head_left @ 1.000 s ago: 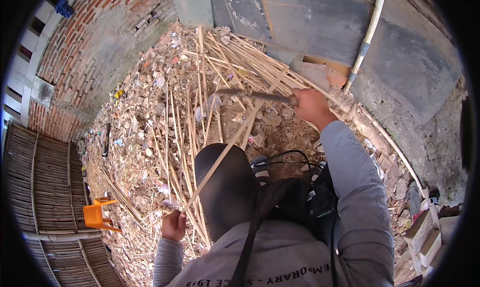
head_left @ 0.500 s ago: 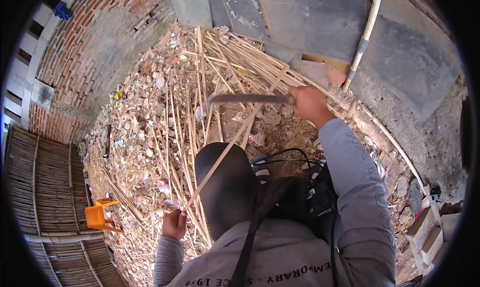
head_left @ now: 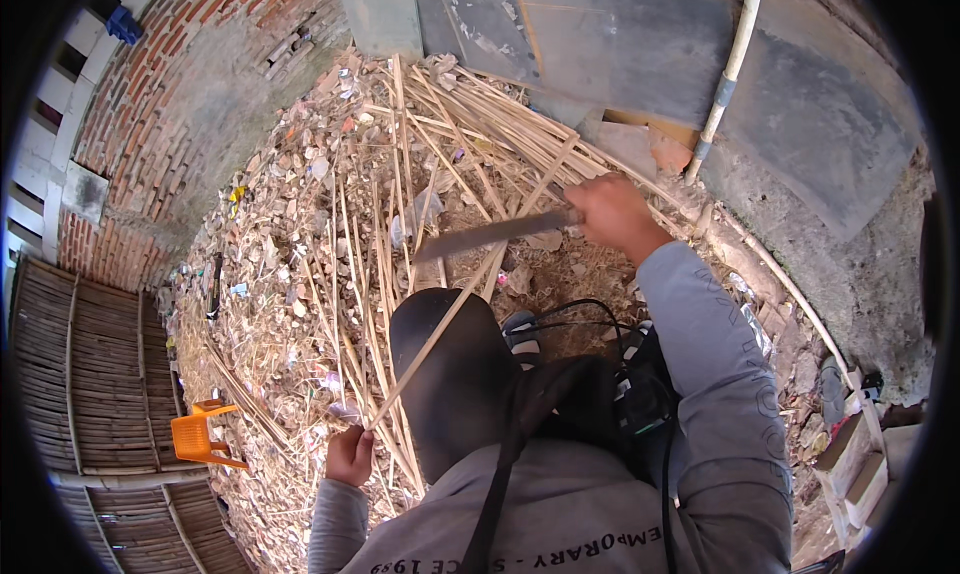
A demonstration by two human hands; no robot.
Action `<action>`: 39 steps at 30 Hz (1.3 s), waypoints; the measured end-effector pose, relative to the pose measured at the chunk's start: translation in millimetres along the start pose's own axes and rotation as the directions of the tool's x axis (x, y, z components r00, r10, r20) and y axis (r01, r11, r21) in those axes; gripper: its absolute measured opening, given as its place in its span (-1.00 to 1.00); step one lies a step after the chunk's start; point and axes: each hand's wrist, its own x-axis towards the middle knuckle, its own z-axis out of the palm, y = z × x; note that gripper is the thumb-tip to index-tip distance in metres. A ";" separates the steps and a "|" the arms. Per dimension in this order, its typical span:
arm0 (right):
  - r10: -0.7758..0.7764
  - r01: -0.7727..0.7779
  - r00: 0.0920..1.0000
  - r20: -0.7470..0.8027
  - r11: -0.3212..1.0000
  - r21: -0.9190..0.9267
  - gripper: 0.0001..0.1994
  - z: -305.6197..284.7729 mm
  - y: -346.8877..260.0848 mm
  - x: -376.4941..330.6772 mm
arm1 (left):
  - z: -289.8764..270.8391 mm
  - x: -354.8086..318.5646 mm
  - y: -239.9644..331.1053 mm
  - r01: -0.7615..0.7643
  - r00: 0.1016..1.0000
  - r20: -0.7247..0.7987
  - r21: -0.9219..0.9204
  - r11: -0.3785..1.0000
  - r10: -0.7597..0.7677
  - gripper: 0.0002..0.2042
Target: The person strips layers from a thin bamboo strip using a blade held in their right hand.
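My left hand (head_left: 349,456) is closed on the near end of a long, split bamboo strip (head_left: 430,345). The strip slants up to the right, across my dark-clad knee (head_left: 437,404), toward the far pile. In my right hand (head_left: 612,212) is the handle of a machete (head_left: 480,237), fingers wrapped round it. Its dark, broad blade points left with the tip tilted a little toward me. In the picture the blade crosses the strip; whether they touch I cannot tell.
Several bamboo strips (head_left: 500,119) lie ahead and to the left on litter-strewn ground. A grey wall with a white pipe (head_left: 718,104) stands at the right. An orange plastic chair (head_left: 195,436) and woven bamboo panels (head_left: 100,374) are at the left. Black cables (head_left: 590,302) run near my foot.
The machete has swung down at its tip, from nearly level to slanting toward me. My right hand has shifted slightly left. My left hand and the strip have barely moved.
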 end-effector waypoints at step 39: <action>0.418 -0.415 0.908 -0.032 0.906 0.080 -0.75 -5.6 32.9 -14.9 | -5.2 -15.2 -17.5 -0.043 0.997 -0.066 0.081 0.996 0.049 -0.49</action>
